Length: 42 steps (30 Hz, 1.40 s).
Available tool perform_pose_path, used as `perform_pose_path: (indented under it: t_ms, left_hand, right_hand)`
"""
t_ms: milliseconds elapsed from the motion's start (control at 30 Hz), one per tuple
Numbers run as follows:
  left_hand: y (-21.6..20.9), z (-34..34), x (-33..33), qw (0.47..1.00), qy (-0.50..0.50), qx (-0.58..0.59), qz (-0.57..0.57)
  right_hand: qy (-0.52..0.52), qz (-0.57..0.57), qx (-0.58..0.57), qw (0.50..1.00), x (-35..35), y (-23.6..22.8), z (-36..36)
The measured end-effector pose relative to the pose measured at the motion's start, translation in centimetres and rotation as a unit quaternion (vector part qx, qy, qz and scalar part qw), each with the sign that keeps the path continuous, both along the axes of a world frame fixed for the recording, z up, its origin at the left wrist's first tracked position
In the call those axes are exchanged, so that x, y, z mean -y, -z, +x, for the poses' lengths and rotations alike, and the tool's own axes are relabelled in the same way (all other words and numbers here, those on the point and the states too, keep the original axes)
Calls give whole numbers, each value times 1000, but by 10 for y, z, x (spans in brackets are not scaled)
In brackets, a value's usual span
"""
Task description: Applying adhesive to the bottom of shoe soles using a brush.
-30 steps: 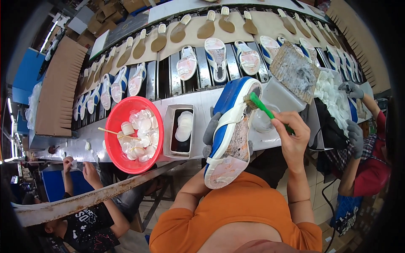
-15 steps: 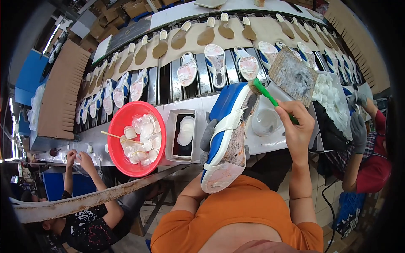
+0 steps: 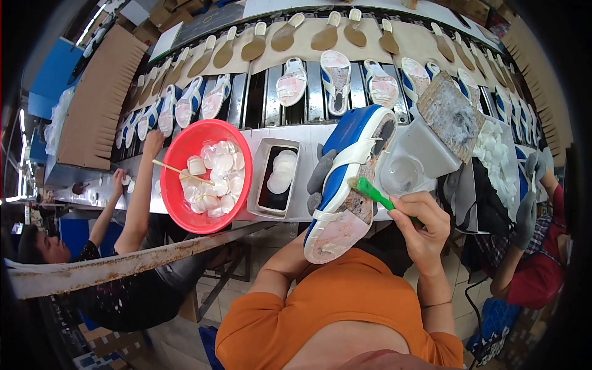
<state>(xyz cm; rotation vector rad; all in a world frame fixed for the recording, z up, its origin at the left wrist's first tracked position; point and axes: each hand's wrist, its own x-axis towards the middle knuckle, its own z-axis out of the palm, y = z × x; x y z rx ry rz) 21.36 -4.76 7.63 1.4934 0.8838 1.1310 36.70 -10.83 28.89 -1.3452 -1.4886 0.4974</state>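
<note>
A white strappy sandal [image 3: 336, 237], on a blue shoe last [image 3: 348, 132], is held tilted with its rough underside toward me. My left hand [image 3: 320, 172], in a grey glove, is wrapped around the last from its left side; part of the hand is hidden behind it. Bare fingers of my right hand [image 3: 425, 225] pinch a green-handled brush [image 3: 375, 194]. Its bristles touch the middle of the sandal's underside. Right behind the brush stands a translucent round tub [image 3: 404, 172], and a board smeared with white stuff [image 3: 453, 117] leans above it.
To the left are a red bowl [image 3: 176, 203] of white discs with a stick, and a white box [image 3: 256, 208]. Upturned sandals [image 3: 291, 86] and brown soles [image 3: 287, 36] line the conveyor. A white tray [image 3: 425, 151] stands right. Co-workers sit on both sides, one [image 3: 132, 228] reaching toward the conveyor.
The brush has moved from the heel end down to the middle of the sandal's underside. My view has shifted slightly. The left co-worker's arm now reaches up to the conveyor.
</note>
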Motion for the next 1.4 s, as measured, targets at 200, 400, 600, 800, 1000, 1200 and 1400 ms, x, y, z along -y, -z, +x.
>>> perform_pose_path:
  t_ms: [200, 400, 600, 800, 1000, 1200, 1400]
  left_hand:
    - [2, 2, 1, 1000, -14, 5, -10]
    - [4, 15, -12, 1000, -20, 8, -18]
    - [3, 5, -5, 999, -12, 12, -28]
    - [3, 4, -2, 999, -4, 17, -44]
    - [7, 13, -8, 998, 4, 23, -63]
    - [6, 2, -2, 996, 15, 32, -79]
    - [3, -13, 4, 994, 34, 39, -96]
  right_hand:
    - [-12, 36, 52, 998, 5, 3, -6]
    - [-21, 75, 155, 985, 6, -2, -13]
    - [-14, 78, 163, 983, -3, -2, -9]
    - [-8, 63, 170, 983, -3, 3, -16]
    - [32, 3, 143, 989, -12, 3, -17]
    - [-7, -16, 150, 988, -8, 7, -16]
    - [-75, 2, 144, 987, -14, 11, -26]
